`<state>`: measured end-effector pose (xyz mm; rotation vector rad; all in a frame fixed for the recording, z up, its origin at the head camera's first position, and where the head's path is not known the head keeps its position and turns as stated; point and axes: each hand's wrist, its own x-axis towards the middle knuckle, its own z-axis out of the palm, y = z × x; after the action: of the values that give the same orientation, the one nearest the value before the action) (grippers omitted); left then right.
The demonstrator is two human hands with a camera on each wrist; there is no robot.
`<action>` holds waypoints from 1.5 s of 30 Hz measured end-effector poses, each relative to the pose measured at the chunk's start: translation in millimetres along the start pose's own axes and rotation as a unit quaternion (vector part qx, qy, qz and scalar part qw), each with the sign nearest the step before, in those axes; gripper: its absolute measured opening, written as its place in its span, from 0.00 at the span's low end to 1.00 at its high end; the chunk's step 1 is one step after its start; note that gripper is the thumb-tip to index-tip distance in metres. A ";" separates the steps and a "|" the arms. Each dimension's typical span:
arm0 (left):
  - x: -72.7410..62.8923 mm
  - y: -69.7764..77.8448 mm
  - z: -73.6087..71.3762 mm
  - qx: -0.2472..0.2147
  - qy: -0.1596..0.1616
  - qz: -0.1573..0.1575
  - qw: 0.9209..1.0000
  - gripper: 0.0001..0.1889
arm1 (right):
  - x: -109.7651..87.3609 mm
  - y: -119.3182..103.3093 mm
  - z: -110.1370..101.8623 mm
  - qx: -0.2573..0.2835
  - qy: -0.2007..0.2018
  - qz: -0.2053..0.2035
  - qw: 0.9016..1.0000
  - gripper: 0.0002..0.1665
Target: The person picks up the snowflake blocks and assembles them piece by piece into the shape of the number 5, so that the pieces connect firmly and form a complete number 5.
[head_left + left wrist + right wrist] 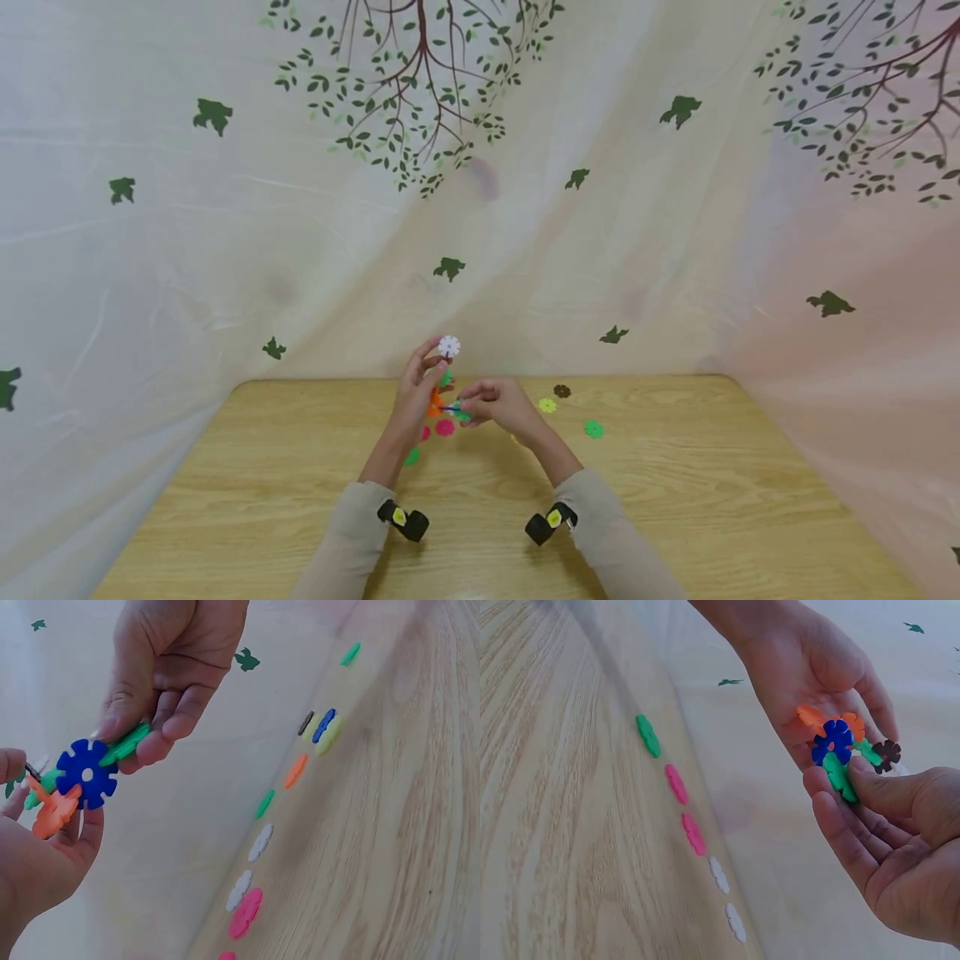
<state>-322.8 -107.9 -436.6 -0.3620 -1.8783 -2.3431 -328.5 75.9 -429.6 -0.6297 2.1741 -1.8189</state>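
Beige sleeves (351, 525) nearest; left hand (414, 393) grips the flower-disc cluster (57, 814), right hand (506, 405) pinches a green disc (840, 778) touching its blue disc (99, 760), which spans left-to-right between the hands.

No text can be read (yellow wrist labels (553, 518) are too small).

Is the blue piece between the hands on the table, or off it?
Off: the left wrist view shows the blue piece between left hand and right hand, apart from the table.
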 end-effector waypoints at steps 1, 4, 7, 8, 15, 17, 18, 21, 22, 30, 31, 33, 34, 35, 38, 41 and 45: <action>0.2 0.4 -0.1 -0.004 -0.002 -0.005 1.000 0.25 | -0.2 0.5 -1.1 -0.006 0.000 -0.002 1.000 0.14; 1.4 0.7 -2.0 0.007 -0.014 -0.029 0.999 0.25 | -0.2 1.6 -5.4 -0.018 0.002 -0.007 1.000 0.15; 1.4 0.1 -5.1 0.053 -0.041 -0.061 0.996 0.28 | -0.2 2.2 -9.6 -0.025 0.007 -0.014 1.000 0.15; 0.9 -0.1 -6.1 0.070 -0.055 -0.069 0.994 0.30 | -0.2 2.1 -10.8 -0.027 0.010 -0.016 0.999 0.15; -2.4 -3.7 -7.3 0.112 -0.120 -0.101 0.981 0.30 | -0.6 0.8 -15.2 -0.028 0.033 -0.018 0.999 0.12; -2.9 -4.3 -7.0 0.118 -0.120 -0.106 0.980 0.26 | 0.3 1.1 -16.0 -0.031 0.042 -0.020 0.998 0.12; -3.1 -4.6 -6.7 0.118 -0.120 -0.109 0.980 0.24 | 0.5 0.8 -16.1 -0.033 0.047 -0.020 0.998 0.11; -3.3 -5.3 -5.9 0.122 -0.121 -0.115 0.978 0.21 | 1.0 1.2 -17.0 -0.031 0.056 -0.025 0.998 0.11; -3.3 -5.6 -5.5 0.120 -0.121 -0.116 0.978 0.20 | 0.9 1.1 -17.1 -0.029 0.059 -0.026 0.997 0.10; -4.3 -6.5 -5.4 0.091 -0.127 -0.124 0.980 0.19 | 0.7 1.7 -18.2 -0.022 0.048 -0.032 0.998 0.12; -4.6 -6.6 -5.8 0.089 -0.128 -0.123 0.980 0.19 | 0.6 1.8 -18.4 -0.023 0.045 -0.032 0.998 0.13; -5.0 -6.7 -6.3 0.085 -0.127 -0.120 0.981 0.19 | 0.2 0.9 -19.0 -0.023 0.040 -0.033 0.998 0.13; -5.1 -6.7 -6.4 0.084 -0.127 -0.119 0.981 0.19 | 0.0 0.4 -19.3 -0.021 0.038 -0.031 0.999 0.13; -5.3 -6.6 -6.3 0.082 -0.127 -0.118 0.982 0.19 | -0.1 -0.2 -19.9 -0.022 0.036 -0.031 0.999 0.13; -5.3 -6.3 -5.8 0.070 -0.120 -0.115 0.984 0.18 | -1.1 -1.8 -23.0 -0.026 0.033 -0.026 0.999 0.14; -5.0 -5.9 -5.6 0.060 -0.107 -0.114 0.986 0.18 | -1.9 -3.8 -28.1 -0.042 0.030 -0.021 0.998 0.15; -3.7 -6.0 -7.0 0.051 -0.097 -0.118 0.987 0.17 | -2.4 -6.9 -38.9 -0.066 0.022 -0.014 0.997 0.17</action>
<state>-321.4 -113.5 -444.6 -0.3902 -2.2338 -2.4215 -342.4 110.1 -415.3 -0.6553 2.3404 -1.7295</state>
